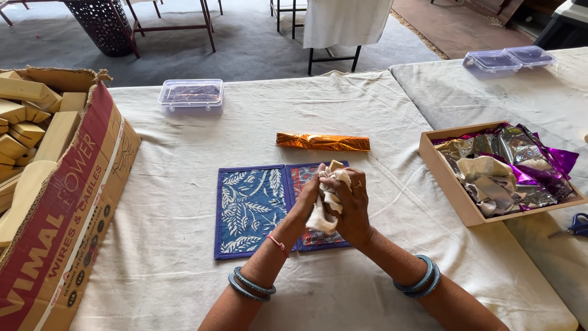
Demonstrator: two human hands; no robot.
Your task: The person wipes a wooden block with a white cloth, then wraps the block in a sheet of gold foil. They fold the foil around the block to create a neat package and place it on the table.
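Nearest, over the cream tablecloth [184, 276]: gripped a crumpled pale cloth [324, 211] with the left hand [304, 205] and the right hand [354, 208], both closed tight and pressed against each other. Kept a small wooden block [335, 165] inside that bundle, only its bare tan tip poking out at the top. Wore blue bangles on both wrists. Held the bundle just above a quilted mat [251, 208], blue with white leaf print, soft and flat, bound in darker blue, with a red-patterned panel on its right half.

As for progress, judged from the layout: found one piece done, a long slim packet [323, 142] in crinkled orange foil, just beyond the mat. Saw no foil yet on the block in hand.

To the right: a shallow wooden tray [444, 178] heaped with loose foil sheets [520, 165], silver and purple, shiny and creased. Near it, blue-handled scissors [576, 225] at the edge.

To the left: an open cardboard carton [67, 202], worn and dented, crammed with plain blocks [24, 116] of pale, smooth-cut wood, all unwrapped.

Farther off: a clear plastic box [191, 94], lidded and rectangular, and a pair of similar boxes [508, 59] on the neighbouring table. Beyond, a dark perforated bin [101, 24] on the floor.
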